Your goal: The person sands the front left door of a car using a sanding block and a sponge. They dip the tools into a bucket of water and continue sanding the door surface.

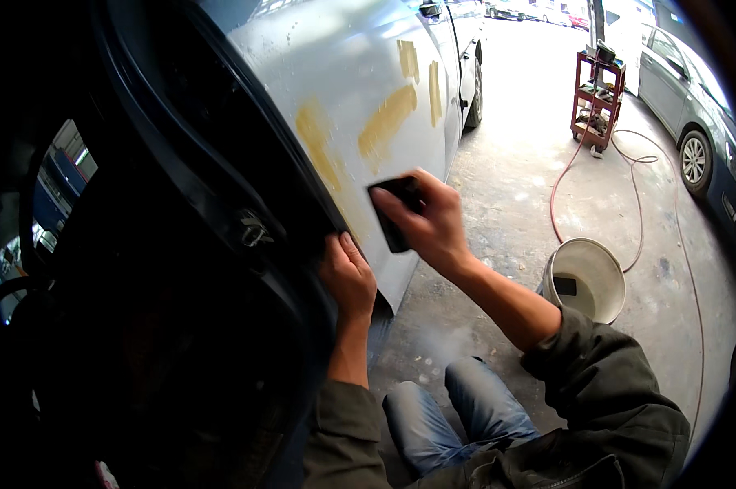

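Our left hand (347, 273) curls over the door edge (302, 196), bracing | our right hand (433, 220) presses a dark sanding block (392, 208) flat against the silver panel (343, 81) below yellowish filler patches (384, 122) | bucket (588, 277) nearby on floor.

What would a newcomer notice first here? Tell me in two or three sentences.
First, the yellow-tan filler patches on the silver car panel, upper centre. Just below them the right hand presses a dark sanding block to the panel in a flat grip, while the left hand grips the panel's dark edge. At right, a white bucket sits on the concrete floor beside a looping red hose.
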The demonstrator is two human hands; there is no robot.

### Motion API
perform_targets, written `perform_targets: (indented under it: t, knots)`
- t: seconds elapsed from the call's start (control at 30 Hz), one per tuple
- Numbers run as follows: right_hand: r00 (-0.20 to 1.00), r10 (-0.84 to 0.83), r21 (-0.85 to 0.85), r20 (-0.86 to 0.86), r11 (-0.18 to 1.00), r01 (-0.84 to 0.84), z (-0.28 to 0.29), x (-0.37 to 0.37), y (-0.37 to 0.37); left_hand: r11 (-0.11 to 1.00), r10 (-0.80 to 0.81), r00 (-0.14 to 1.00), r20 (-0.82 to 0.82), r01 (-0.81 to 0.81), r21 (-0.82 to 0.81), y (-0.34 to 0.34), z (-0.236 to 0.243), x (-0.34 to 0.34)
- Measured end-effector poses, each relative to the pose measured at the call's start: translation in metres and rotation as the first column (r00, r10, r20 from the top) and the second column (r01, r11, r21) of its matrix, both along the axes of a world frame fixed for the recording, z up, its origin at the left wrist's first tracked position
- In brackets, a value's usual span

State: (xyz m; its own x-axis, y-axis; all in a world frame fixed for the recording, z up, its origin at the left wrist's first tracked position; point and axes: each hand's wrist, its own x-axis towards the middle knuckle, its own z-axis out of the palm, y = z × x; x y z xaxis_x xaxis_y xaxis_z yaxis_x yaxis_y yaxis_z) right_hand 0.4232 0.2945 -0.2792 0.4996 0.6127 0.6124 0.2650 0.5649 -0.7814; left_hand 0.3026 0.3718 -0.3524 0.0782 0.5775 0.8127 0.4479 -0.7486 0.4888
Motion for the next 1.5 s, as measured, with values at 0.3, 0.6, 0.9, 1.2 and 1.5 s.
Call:
perform_targets:
  t: [0.3, 0.6, 0.9, 1.2, 1.5]
  knots:
    - [0.767, -0.603, 0.426, 0.22, 0.766, 0.481, 0.047, -0.045, 0.048, 0.992, -0.118, 0.973, -0.199, 0.108, -0.057, -0.002, 0.011, -0.021]
    - [0.647, -0.712, 0.585, 0.274, 0.657, 0.476, 0.137, -0.064, 0.071, 0.997, -0.08, 0.973, -0.214, 0.074, -0.034, 0.002, 0.013, -0.039]
    - [0.556, -0.756, 0.539, 0.346, 0.645, 0.541, 0.16, -0.047, 0.052, 0.992, -0.124, 0.978, -0.17, 0.124, -0.013, -0.011, 0.011, -0.005]
    - [0.706, -0.581, 0.346, 0.404, 0.812, 0.47, -0.047, -0.047, 0.038, 0.895, -0.396, 0.915, -0.081, 0.365, -0.257, 0.003, 0.006, -0.04]
    - [0.761, -0.263, -0.318, 0.593, 0.792, 0.521, -0.255, -0.034, -0.002, 0.701, -0.513, 0.823, 0.243, 0.566, -0.435, 0.006, 0.017, -0.05]
